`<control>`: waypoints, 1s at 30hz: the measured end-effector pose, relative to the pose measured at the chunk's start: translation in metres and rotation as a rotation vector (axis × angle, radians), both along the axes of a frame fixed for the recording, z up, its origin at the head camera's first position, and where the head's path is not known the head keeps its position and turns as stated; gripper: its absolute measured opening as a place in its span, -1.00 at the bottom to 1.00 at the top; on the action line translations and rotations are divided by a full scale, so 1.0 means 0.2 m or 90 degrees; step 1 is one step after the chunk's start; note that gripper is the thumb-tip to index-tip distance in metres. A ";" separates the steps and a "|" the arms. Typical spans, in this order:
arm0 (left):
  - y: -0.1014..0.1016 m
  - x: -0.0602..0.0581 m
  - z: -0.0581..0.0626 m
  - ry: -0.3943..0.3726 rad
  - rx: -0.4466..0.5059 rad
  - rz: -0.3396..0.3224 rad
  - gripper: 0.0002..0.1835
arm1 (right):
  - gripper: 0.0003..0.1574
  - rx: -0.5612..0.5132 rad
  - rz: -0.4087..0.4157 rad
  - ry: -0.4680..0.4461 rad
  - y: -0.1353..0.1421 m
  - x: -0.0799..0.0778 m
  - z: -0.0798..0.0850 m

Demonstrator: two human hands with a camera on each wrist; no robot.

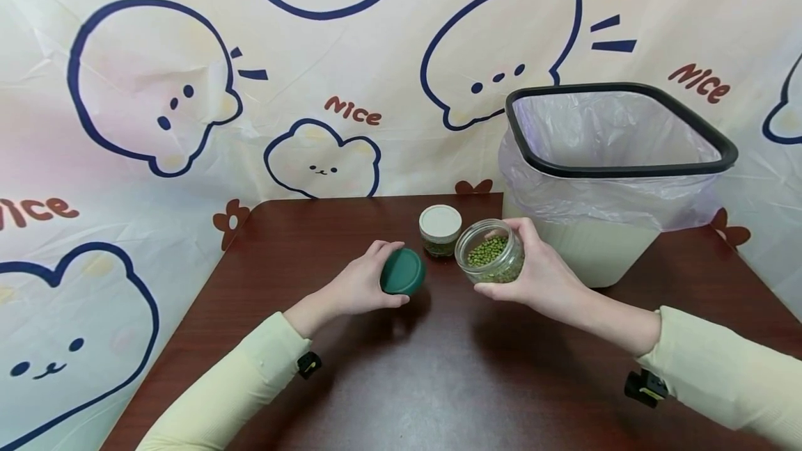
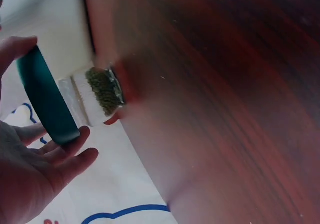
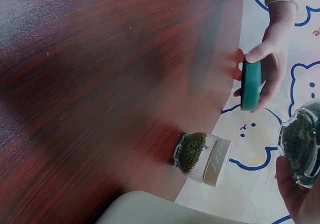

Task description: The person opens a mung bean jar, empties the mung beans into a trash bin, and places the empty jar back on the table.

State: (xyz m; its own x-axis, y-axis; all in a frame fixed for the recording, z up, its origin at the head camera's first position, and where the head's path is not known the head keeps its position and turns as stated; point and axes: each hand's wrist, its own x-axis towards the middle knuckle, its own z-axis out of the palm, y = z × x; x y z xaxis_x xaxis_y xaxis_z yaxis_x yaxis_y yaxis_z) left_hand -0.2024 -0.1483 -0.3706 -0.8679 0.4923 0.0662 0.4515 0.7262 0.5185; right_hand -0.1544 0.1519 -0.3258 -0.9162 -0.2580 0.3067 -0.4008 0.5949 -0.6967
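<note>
My left hand (image 1: 360,282) holds a green jar lid (image 1: 402,272) by its edge, thumb on one side and fingers on the other. In my right hand (image 1: 540,271) is an uncovered glass jar (image 1: 491,256), tilted with its mouth toward me and partly filled with small green beans (image 1: 487,251). Both the lid and this jar are held above the table, a short gap between them. A second glass jar (image 1: 441,234) with a white lid stands on the table just behind; the left wrist view shows green beans (image 2: 104,90) inside it.
A pale trash bin (image 1: 592,246) with a black rim (image 1: 620,171) and a plastic liner stands at the back right, close by my right hand. The dark wooden table (image 1: 413,381) ends at a cartoon-printed cloth backdrop (image 1: 388,54).
</note>
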 end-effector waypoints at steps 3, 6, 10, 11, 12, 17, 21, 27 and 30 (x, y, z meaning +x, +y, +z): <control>-0.01 0.00 -0.02 0.010 -0.033 -0.014 -0.06 | 0.09 0.001 0.001 0.000 0.00 0.00 0.00; -0.03 0.00 -0.03 0.017 -0.058 -0.023 -0.07 | 0.08 0.000 0.003 0.002 -0.01 0.00 0.00; -0.04 -0.01 -0.06 0.019 -0.091 -0.024 -0.08 | 0.08 0.004 0.000 0.004 -0.01 0.00 0.00; -0.05 -0.01 -0.06 0.017 -0.099 -0.023 -0.08 | 0.08 0.005 0.000 0.004 -0.01 0.00 0.00; -0.05 -0.01 -0.07 0.016 -0.106 -0.023 -0.08 | 0.08 0.006 0.000 0.004 -0.01 0.00 0.00; -0.07 -0.02 -0.09 0.007 -0.136 -0.021 -0.09 | 0.08 0.006 0.004 0.004 -0.01 0.00 0.00; -0.08 -0.02 -0.11 -0.001 -0.157 -0.020 -0.09 | 0.08 0.006 0.004 0.003 -0.01 0.00 0.00; -0.08 -0.03 -0.12 -0.005 -0.188 -0.017 -0.08 | 0.08 0.003 0.003 0.003 -0.01 0.00 0.00; -0.07 -0.03 -0.13 -0.010 -0.196 -0.017 -0.08 | 0.07 -0.001 0.005 0.005 -0.01 0.00 0.00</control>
State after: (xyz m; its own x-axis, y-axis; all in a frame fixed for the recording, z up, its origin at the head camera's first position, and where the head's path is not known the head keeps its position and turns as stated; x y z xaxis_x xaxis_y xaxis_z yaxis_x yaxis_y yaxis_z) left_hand -0.2082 -0.1630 -0.3959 -0.8542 0.5097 -0.1025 0.4662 0.8382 0.2828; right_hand -0.1537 0.1505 -0.3268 -0.9116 -0.2654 0.3140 -0.4111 0.5908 -0.6943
